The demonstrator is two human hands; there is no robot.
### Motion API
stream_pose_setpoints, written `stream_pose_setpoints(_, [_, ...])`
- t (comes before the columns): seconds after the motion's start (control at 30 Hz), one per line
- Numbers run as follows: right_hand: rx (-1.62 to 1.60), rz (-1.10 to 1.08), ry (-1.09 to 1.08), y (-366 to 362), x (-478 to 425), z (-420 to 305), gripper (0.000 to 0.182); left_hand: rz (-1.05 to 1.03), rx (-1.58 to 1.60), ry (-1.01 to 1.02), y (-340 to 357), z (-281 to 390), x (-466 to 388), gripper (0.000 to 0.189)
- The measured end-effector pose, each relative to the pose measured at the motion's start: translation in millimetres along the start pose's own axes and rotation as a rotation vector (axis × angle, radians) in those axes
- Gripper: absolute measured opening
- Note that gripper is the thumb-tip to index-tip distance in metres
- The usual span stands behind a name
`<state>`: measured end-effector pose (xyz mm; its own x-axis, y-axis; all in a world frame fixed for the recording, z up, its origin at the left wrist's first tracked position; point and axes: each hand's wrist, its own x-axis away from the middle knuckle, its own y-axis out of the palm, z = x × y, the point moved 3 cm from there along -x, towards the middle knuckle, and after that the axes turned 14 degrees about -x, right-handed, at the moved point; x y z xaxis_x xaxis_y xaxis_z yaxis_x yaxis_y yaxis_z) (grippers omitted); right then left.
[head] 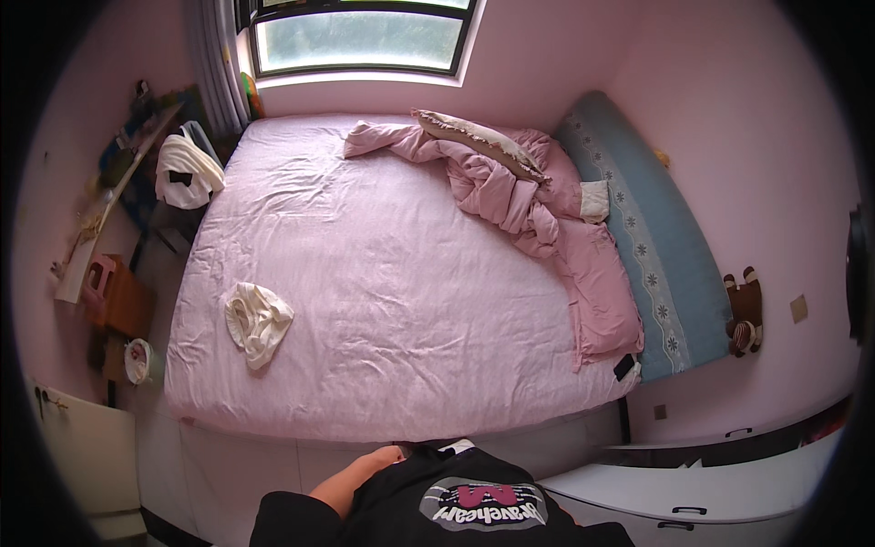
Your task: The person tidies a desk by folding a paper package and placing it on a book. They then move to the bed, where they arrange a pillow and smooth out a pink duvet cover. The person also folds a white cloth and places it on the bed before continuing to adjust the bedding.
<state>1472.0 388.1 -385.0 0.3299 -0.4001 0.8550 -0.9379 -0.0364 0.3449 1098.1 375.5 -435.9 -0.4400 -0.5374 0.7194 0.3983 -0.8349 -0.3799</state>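
My left hand [391, 454] shows only in part at the bottom, near the bed's front edge and against my black shirt; its fingers are hidden, and a bit of white cloth [458, 446] shows beside it. My right hand is out of view. Before me lies a bed with a wrinkled pink sheet [383, 287]. A crumpled cream cloth [260, 323] rests on its left part. A bunched pink quilt [489, 184] lies at the upper right, with a frilled beige pillow [478, 140] on it. A pink pillow [601, 294] lies below, near a black phone [624, 368].
A blue padded headboard [642, 239] borders the bed at right, with a brown plush toy [745, 311] beside it. An open white drawer [690, 489] juts out at lower right. At left stand a cloth-draped chair [188, 171], a shelf [116, 205], a waste bin [139, 361] and a door [89, 444].
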Motion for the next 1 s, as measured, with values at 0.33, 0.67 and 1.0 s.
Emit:
stream_pose_setpoints(0.33, [-0.050,0.031,0.019,-10.7,23.3,27.5,0.028,0.328,0.207,-0.151,17.1,-37.8,8.2,0.041])
stream_pose_setpoints(0.67, [-0.068,-0.042,0.077,-36.4,12.9,52.7,0.030,0.282,0.525,-0.003,1.5,-6.4,10.4,0.018])
stream_pose_setpoints(1.0, [0.067,-0.107,-0.087,18.9,5.0,-45.3,0.012,0.126,1.058,-0.167,6.1,-25.5,-0.4,0.015])
